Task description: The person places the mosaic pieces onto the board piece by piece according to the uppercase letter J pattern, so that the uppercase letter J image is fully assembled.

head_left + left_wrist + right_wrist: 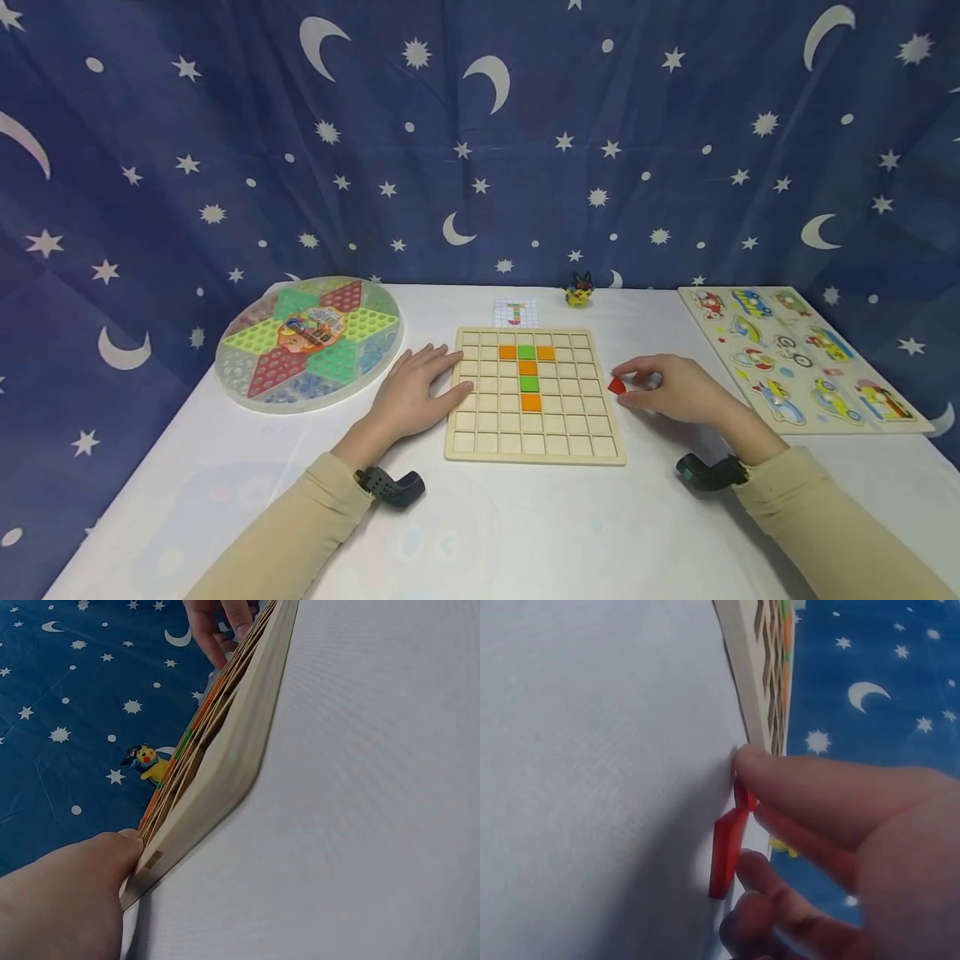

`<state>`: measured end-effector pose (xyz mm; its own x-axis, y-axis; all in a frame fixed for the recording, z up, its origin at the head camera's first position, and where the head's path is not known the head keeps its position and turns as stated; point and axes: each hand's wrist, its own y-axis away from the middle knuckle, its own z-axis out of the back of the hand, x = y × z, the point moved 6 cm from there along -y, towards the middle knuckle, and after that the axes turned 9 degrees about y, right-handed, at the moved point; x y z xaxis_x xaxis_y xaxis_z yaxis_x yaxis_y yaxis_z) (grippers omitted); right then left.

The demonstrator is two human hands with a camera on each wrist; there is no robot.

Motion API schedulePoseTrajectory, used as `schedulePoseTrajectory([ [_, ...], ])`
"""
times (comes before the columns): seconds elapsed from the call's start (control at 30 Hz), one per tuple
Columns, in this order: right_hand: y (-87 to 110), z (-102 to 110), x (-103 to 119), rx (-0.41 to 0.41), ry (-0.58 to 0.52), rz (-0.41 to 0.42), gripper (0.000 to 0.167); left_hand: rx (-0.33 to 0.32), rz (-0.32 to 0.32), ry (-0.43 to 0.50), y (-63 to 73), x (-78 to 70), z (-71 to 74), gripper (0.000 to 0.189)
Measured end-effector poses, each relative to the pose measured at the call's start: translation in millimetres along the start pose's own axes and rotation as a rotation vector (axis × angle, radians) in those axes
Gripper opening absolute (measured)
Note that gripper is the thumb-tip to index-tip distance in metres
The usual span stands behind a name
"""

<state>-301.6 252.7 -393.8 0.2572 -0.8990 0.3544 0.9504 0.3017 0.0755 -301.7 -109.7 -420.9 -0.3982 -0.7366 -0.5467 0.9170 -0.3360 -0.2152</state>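
Note:
A wooden grid board (536, 458) lies flat on the table, with a T-like shape of orange tiles (531, 402) and green tiles (529, 384) in its cells. My left hand (416, 392) rests at the board's left edge, fingers extended, its thumb over the rim. The left wrist view shows that thumb (112, 851) against the board's side. Beside the board's right edge, my right hand (671, 387) pinches a small red piece (744, 796) between thumb and finger. A second red piece (727, 851) stands right by it in the right wrist view, close to the fingertips.
A small pattern card (516, 313) lies behind the board, near a yellow figurine (578, 292). On the left is a round Chinese checkers board (311, 346); a picture puzzle board (802, 358) lies on the right. A blue curtain (480, 150) with moons and stars hangs behind.

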Motion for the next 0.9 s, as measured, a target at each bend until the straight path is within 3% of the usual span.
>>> schedulePoseTrajectory([
  [0.23, -4.3, 2.3, 5.4, -0.003, 0.016, -0.006, 0.027, 0.005, 0.007, -0.009, -0.5, 0.6, 0.5, 0.064],
  [0.47, -5.0, 7.2, 5.9, -0.028, -0.090, -0.034, 0.023, 0.009, 0.009, -0.009, -1.0, -0.1, 0.0, 0.065],
  [0.73, -3.7, 2.9, 20.7, 0.052, -0.422, -0.133, 0.032, 0.015, 0.011, -0.005, -0.4, -1.3, 0.8, 0.064],
  [0.9, -5.4, -7.9, 42.6, 0.120, -0.637, -0.120, 0.032, 0.018, 0.015, -0.005, 0.4, -0.5, 0.6, 0.064],
])
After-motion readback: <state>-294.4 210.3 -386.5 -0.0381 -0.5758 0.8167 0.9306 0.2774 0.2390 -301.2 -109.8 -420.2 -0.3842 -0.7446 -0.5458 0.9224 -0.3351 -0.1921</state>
